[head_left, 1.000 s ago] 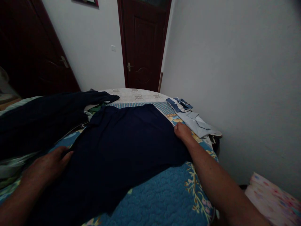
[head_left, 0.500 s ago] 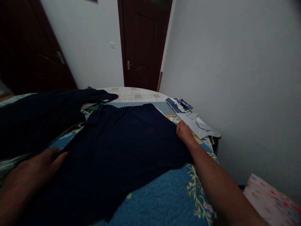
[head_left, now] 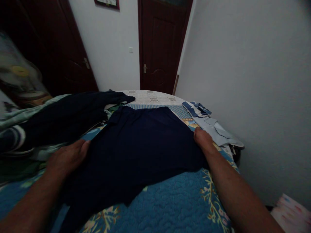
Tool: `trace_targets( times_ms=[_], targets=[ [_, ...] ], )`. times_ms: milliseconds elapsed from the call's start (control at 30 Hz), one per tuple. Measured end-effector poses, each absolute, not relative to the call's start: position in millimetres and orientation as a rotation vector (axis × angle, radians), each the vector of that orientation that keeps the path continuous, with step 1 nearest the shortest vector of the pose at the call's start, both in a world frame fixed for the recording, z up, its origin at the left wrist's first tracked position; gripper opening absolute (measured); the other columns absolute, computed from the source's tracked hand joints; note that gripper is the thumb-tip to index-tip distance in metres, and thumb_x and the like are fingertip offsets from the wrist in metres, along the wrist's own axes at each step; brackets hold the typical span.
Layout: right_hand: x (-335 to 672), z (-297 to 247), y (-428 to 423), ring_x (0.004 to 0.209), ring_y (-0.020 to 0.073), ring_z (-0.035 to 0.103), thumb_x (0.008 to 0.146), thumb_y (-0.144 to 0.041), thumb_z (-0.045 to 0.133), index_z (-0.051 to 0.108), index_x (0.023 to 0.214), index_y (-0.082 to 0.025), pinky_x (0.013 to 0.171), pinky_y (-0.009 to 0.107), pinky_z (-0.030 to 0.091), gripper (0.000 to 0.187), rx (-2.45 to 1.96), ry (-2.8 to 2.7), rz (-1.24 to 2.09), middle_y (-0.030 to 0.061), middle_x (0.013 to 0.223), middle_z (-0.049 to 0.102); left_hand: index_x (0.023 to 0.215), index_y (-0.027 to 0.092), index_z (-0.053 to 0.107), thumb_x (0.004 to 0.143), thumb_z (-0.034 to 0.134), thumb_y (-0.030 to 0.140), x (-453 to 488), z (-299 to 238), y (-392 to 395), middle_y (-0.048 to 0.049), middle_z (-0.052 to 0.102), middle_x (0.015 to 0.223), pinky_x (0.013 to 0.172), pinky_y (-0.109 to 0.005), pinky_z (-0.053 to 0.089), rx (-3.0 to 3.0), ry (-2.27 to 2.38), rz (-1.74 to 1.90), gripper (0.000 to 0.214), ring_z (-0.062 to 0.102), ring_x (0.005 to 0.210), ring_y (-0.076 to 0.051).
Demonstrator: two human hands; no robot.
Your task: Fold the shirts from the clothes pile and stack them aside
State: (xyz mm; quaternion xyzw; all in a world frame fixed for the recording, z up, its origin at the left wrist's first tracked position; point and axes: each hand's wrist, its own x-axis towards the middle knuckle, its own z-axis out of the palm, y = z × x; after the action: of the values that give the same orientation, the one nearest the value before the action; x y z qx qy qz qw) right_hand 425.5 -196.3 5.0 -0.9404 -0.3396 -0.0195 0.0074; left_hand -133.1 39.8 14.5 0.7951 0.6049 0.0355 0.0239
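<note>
A dark navy garment lies spread out on a blue quilted bedspread. My left hand rests on the garment's left edge, fingers together and laid flat on the cloth. My right hand is at the garment's right edge, its fingers curled onto the fabric. A second dark garment lies heaped at the left, beyond my left hand.
Folded light blue and striped clothes lie at the bed's right edge, just past my right hand. A white wall runs close along the right. Two dark wooden doors stand behind the bed. More bedding is piled at the left.
The view has swung to the left, so everything sits further right in the picture. My left hand has slid forward along the garment's left edge. My right hand stays at the right edge.
</note>
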Motion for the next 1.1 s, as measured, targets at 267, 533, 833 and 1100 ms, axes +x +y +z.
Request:
trace_targets(
  times_ms=[267, 533, 833, 1100],
  targets=[
    [443.6, -13.1, -199.1, 0.108, 0.0391, 0.077, 0.109, -0.036, 0.034, 0.068, 0.135, -0.012, 0.089, 0.048, 0.058, 0.049, -2.953, -1.086, -0.080, 0.0285, 0.116, 0.076, 0.119, 0.022, 0.074, 0.106, 0.036, 0.043, -126.4, 26.1, 18.4, -0.0133, 0.081, 0.117, 0.088, -0.034, 0.052, 2.339, 1.929, 0.295, 0.046, 0.074, 0.105, -0.029],
    [445.4, -16.2, -201.8, 0.106, 0.0437, 0.076, 0.107, -0.034, 0.030, 0.070, 0.133, -0.010, 0.086, 0.052, 0.058, 0.054, -2.937, -1.086, -0.085, 0.0316, 0.117, 0.074, 0.122, 0.023, 0.073, 0.107, 0.034, 0.044, -133.5, 15.1, 24.1, -0.0181, 0.080, 0.119, 0.083, -0.039, 0.052, 2.287, 2.104, 0.264, 0.047, 0.075, 0.107, -0.033],
    [441.7, -15.3, -204.7, 0.109, 0.0406, 0.074, 0.109, -0.038, 0.031, 0.071, 0.129, -0.014, 0.087, 0.051, 0.057, 0.051, -2.900, -1.128, -0.195, 0.0260, 0.123, 0.071, 0.126, 0.018, 0.075, 0.106, 0.043, 0.033, -127.9, 15.8, 16.0, -0.0173, 0.076, 0.127, 0.099, -0.041, 0.053, 2.485, 1.872, 0.580, 0.040, 0.071, 0.116, -0.031],
    [432.4, -20.8, -198.9, 0.121, 0.0304, 0.067, 0.104, -0.024, 0.049, 0.074, 0.132, -0.011, 0.111, 0.041, 0.049, 0.039, -2.465, -1.855, -0.395, 0.0205, 0.128, 0.072, 0.140, 0.023, 0.073, 0.103, 0.039, 0.017, -83.9, 7.1, 18.3, -0.0094, 0.071, 0.147, 0.118, -0.039, 0.047, 2.805, 1.242, 0.375, 0.050, 0.064, 0.137, -0.025]
  ],
)
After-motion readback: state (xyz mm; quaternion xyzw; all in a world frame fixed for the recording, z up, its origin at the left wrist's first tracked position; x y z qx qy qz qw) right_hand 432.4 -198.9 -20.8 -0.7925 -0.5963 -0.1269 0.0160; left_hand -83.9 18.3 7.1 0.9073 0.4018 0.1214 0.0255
